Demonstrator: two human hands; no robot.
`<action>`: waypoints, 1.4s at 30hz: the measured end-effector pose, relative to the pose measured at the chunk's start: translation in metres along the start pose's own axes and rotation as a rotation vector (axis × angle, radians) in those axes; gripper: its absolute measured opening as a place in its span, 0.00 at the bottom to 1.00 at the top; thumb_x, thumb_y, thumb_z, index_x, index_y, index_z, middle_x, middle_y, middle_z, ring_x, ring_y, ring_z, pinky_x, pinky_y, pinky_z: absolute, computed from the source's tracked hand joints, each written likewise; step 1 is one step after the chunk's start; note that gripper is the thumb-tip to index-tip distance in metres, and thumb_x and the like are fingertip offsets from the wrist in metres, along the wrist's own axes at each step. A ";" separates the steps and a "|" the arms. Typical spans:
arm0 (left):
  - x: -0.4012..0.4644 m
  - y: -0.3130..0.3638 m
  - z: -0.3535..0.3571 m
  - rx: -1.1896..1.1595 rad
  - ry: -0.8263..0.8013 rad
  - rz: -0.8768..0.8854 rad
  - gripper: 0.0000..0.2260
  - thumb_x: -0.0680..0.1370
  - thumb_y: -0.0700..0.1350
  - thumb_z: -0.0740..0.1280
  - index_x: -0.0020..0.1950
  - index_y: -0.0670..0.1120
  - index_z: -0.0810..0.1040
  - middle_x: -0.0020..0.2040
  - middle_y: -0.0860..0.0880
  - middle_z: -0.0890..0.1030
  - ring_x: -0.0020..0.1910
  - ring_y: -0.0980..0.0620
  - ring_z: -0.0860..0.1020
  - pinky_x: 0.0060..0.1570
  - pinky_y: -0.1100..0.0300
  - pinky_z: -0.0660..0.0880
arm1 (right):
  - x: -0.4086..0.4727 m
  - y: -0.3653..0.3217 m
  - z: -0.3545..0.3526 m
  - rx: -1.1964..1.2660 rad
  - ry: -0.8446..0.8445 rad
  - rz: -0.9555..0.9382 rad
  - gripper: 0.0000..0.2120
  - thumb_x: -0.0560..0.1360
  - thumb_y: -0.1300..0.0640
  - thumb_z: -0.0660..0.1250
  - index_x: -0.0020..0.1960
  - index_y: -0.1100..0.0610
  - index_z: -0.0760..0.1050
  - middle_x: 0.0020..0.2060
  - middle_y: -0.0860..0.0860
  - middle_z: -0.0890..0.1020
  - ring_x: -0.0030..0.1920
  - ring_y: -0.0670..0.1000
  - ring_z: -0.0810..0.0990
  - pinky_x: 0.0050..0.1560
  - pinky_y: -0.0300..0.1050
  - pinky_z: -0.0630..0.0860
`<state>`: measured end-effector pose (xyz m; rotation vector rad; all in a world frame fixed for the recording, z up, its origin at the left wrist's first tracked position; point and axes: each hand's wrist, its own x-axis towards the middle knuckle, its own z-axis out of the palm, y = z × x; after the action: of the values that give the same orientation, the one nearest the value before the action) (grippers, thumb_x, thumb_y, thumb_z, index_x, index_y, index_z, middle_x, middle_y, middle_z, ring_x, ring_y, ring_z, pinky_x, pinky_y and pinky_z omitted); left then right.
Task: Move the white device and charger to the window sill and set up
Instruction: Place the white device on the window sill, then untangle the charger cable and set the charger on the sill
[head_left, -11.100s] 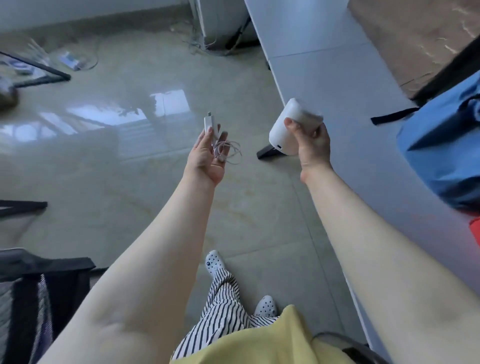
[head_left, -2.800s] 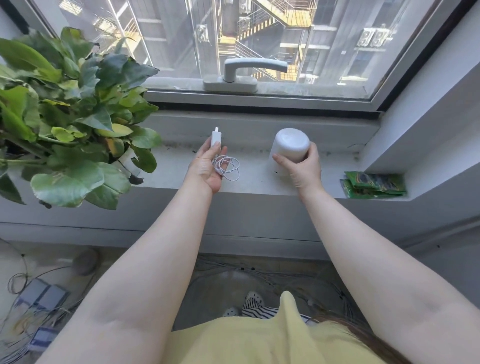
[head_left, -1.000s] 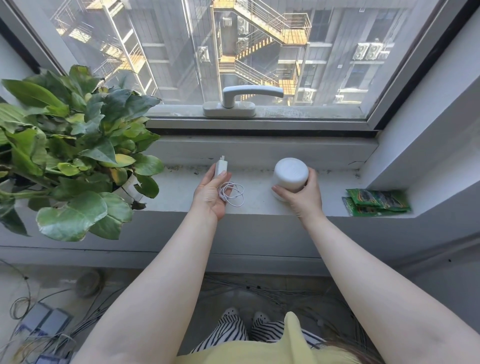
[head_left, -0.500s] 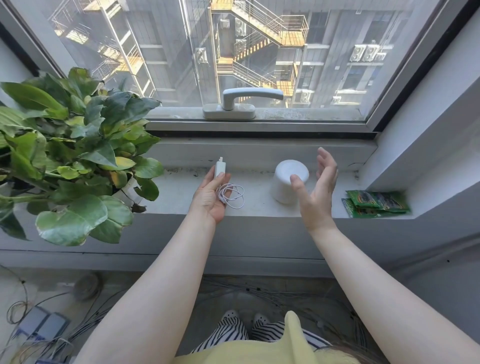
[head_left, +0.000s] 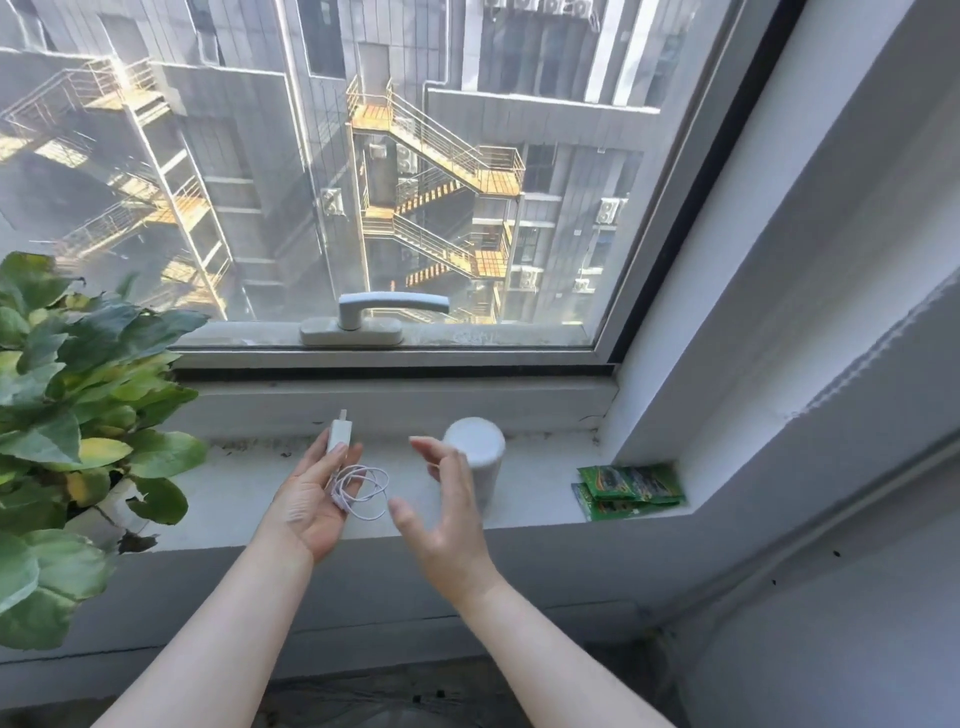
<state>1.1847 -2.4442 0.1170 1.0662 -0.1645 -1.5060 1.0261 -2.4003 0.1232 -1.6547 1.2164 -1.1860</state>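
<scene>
Smooth white cylindrical device (head_left: 475, 462) stands upright on grey window sill (head_left: 535, 499), centre frame. Your right hand (head_left: 447, 512) spread, empty, beside it. Your left hand (head_left: 311, 499) cradles small white plastic charger (head_left: 339, 436) with thin coiled cable (head_left: 363, 491). Both look light; cable limp, snag-prone. Grip charger body, not cord.

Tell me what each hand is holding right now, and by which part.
The left hand holds the charger by its lower body, its coiled cable draped over the fingers. The right hand holds nothing.
</scene>
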 end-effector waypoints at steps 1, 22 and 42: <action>0.001 0.000 -0.001 -0.004 -0.008 -0.003 0.13 0.78 0.36 0.62 0.51 0.53 0.78 0.37 0.55 0.86 0.44 0.58 0.82 0.36 0.66 0.79 | 0.000 0.001 0.001 -0.007 -0.016 0.011 0.25 0.71 0.47 0.65 0.67 0.52 0.68 0.60 0.48 0.73 0.65 0.47 0.70 0.67 0.48 0.68; -0.022 0.004 -0.011 -0.083 -0.032 -0.008 0.12 0.79 0.36 0.61 0.52 0.52 0.77 0.34 0.51 0.86 0.33 0.58 0.84 0.30 0.65 0.79 | 0.018 0.013 0.053 0.308 -0.195 0.513 0.29 0.66 0.45 0.67 0.65 0.49 0.66 0.57 0.54 0.77 0.55 0.52 0.77 0.58 0.45 0.73; -0.018 0.003 -0.016 -0.127 -0.050 -0.003 0.07 0.79 0.40 0.61 0.54 0.47 0.77 0.39 0.52 0.86 0.42 0.57 0.82 0.43 0.57 0.79 | 0.025 0.006 0.049 0.506 -0.095 0.631 0.03 0.75 0.64 0.67 0.49 0.61 0.75 0.37 0.56 0.81 0.30 0.47 0.79 0.37 0.40 0.80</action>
<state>1.1954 -2.4222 0.1191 0.9287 -0.1010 -1.5264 1.0740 -2.4236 0.1092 -0.8501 1.1356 -0.8966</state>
